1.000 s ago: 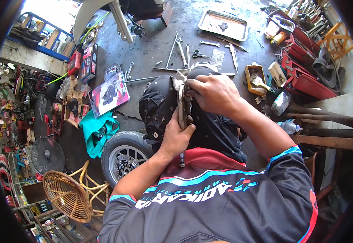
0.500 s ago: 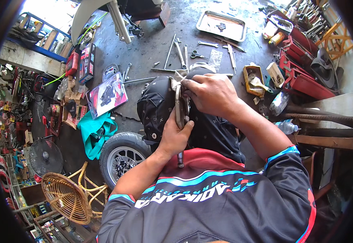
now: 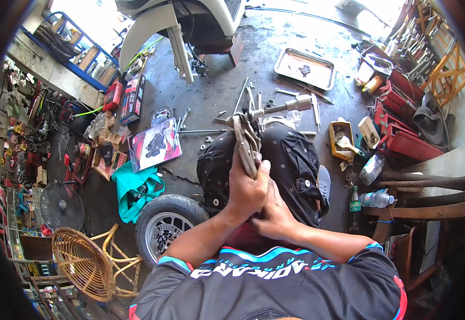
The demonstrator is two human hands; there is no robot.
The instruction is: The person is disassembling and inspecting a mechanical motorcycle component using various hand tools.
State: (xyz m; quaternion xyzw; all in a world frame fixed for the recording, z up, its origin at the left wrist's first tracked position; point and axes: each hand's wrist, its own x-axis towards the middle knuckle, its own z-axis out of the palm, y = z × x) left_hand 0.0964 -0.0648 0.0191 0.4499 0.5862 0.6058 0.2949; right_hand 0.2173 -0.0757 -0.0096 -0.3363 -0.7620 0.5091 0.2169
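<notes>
My left hand (image 3: 248,189) grips metal locking pliers (image 3: 246,146), held upright over my thighs in dark patterned trousers (image 3: 291,170). At the top, their jaws hold a silver cylindrical part with a shaft (image 3: 284,105), which sticks out to the right. My right hand (image 3: 271,212) is closed just below and behind my left; what it grips is hidden. Behind the pliers, wrenches (image 3: 286,91) and other small tools lie on the floor, with a steel tray (image 3: 304,69) farther back.
A scooter front fork (image 3: 180,53) stands ahead. A loose wheel (image 3: 164,234), rattan chair (image 3: 86,261), teal bag (image 3: 136,192) and plastic package (image 3: 154,146) are on my left. Red toolboxes (image 3: 408,144), a yellow container (image 3: 340,140) and bottles (image 3: 377,198) are on my right.
My right hand has moved down from the top of the pliers to below my left. The silver part now shows sticking out rightward. The view has shifted, so the scene sits lower in the picture.
</notes>
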